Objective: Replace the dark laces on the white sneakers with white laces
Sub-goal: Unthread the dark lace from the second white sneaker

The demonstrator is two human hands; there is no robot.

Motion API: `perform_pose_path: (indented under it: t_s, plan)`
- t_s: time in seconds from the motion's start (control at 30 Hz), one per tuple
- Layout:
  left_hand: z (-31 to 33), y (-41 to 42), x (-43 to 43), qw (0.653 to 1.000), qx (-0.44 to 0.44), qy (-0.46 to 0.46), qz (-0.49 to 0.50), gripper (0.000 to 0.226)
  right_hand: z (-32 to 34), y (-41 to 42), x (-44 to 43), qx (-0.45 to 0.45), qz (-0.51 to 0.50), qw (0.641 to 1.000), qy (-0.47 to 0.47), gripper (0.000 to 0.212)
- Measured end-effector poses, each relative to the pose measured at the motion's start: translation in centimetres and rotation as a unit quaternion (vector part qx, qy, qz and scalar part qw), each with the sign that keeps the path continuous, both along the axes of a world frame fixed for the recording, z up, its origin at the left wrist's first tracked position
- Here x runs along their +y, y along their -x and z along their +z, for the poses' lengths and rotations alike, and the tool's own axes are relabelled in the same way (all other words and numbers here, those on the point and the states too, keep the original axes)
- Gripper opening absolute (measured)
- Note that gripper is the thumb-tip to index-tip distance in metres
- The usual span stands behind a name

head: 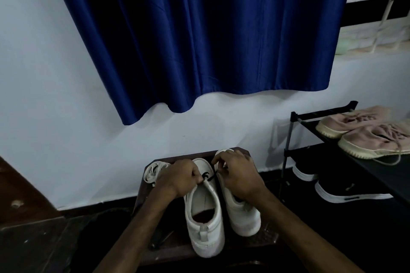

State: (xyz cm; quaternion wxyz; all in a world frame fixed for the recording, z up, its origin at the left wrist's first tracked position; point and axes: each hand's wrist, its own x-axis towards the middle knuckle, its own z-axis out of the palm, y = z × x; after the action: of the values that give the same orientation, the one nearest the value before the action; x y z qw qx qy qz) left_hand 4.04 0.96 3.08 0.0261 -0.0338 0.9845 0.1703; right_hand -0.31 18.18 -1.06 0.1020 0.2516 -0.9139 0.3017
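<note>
- Blue curtain [210,40] is hanging over a pale wall, its hem ending above the work spot.
- A black shoe rack [288,150] is standing to the right, carrying pink sneakers [366,135] on its top shelf.
- A small dark table [168,248] is bearing the white sneakers [205,213], which are lying side by side with toes toward the wall.
- The left hand [177,177] and right hand [239,175] are meeting over the left shoe's eyelets, fingers curled, each appearing to pinch the dark lace [208,177].
- White laces [153,170] are lying bundled at the table's far left corner, just beside the left hand.
- By the look of it, unlacing is under way. The next move is calling for the dark lace to be drawn free row by row, with the shoe steadied on the table, before any white threading begins.
</note>
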Motion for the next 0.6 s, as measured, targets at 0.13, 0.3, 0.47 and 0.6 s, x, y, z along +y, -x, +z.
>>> perform_pose_path:
  t_s: [0.13, 0.3, 0.47, 0.6]
  plan:
    - [-1.1, -1.2, -1.7, 0.974, 0.153, -0.08, 0.145, 0.013, 0.1, 0.0, 0.0, -0.002, -0.003, 1.0, -0.019, 0.025]
    - [-3.4, -1.9, -2.4, 0.964, 0.171, -0.191, 0.069, 0.013, 0.7, -0.2, -0.1, -0.019, 0.101, 0.991, -0.08, 0.048]
    - [-2.9, -1.2, -1.9, 0.973, 0.119, -0.199, -0.003, 0.015, 0.4, 0.0, -0.4, -0.03, 0.119, 0.992, -0.014, 0.053]
    - [-1.9, -1.5, -2.7, 0.91, 0.051, -0.408, 0.051, 0.015, 0.1, 0.6, -0.5, -0.046, 0.113, 0.992, 0.027, 0.058]
